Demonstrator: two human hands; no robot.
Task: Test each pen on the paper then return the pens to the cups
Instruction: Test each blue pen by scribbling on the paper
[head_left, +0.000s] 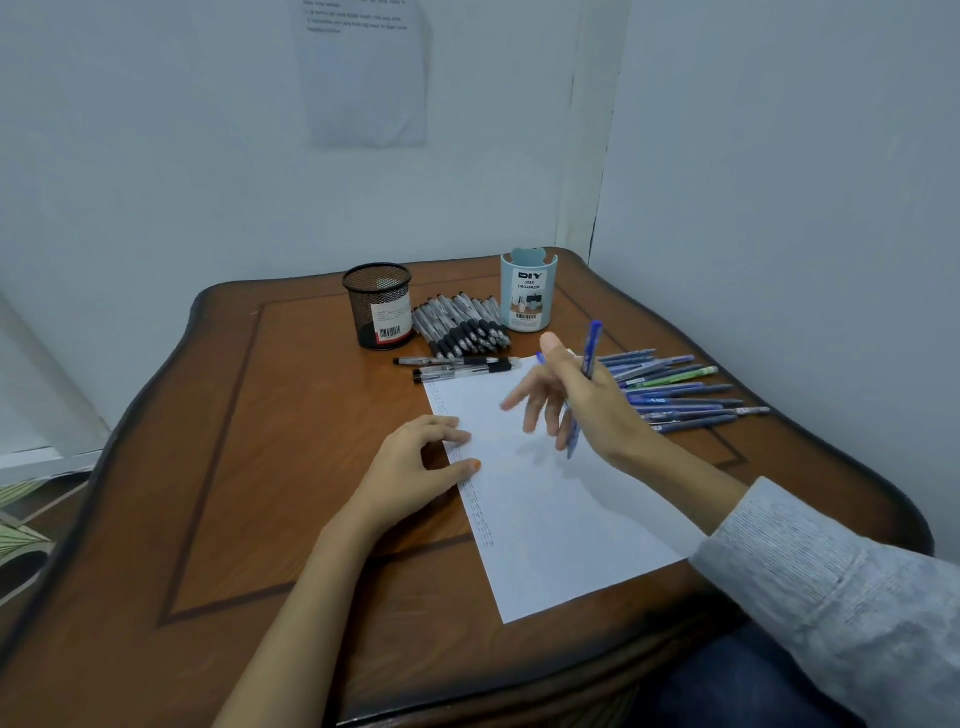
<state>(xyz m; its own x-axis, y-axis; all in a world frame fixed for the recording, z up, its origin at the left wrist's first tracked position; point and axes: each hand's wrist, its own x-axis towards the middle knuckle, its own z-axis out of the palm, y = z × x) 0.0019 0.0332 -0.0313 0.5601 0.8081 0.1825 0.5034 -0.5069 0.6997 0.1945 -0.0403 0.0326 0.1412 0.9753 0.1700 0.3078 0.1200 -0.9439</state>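
Wooden surface (260, 467): right grip (571, 410) loosely holds blue pen (589, 358), fingers splayed; left grip (415, 462) rests relaxed on paper (545, 509). Risk: the loose hold drops the pen.

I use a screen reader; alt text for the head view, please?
A person's right hand holds a blue pen above a sheet of paper on a table, while the left hand rests on the paper's edge. Nearby lie black pens, blue pens, a mesh cup and a blue cup.

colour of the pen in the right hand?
Blue: the slim blue plastic pen, clearest in the head view.
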